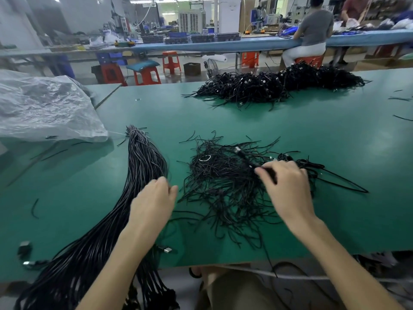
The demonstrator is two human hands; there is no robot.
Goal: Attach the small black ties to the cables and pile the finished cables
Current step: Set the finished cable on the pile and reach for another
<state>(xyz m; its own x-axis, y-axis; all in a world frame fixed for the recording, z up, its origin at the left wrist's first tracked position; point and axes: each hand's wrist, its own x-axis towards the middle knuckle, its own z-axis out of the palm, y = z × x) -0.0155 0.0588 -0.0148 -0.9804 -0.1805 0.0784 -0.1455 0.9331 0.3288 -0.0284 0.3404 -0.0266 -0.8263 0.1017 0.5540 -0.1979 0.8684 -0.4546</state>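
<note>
A long bundle of black cables [138,175] lies on the green table [312,135], running from the middle left down over the near edge. My left hand [154,198] reaches onto this bundle with its fingers curled at the strands; whether it grips one I cannot tell. To its right lies a loose heap of small black ties [223,186]. My right hand [288,186] hovers over that heap and grips a coiled black cable [248,158] with a silver plug at its far end. A large pile of tied cables [279,86] lies at the table's far side.
A crumpled clear plastic bag [44,108] covers the table's left end. Stray ties [34,208] lie scattered on the table. Loose plugs [166,249] show near the front edge. Beyond the table stand orange stools [146,76] and another workbench where a seated person [312,34] works.
</note>
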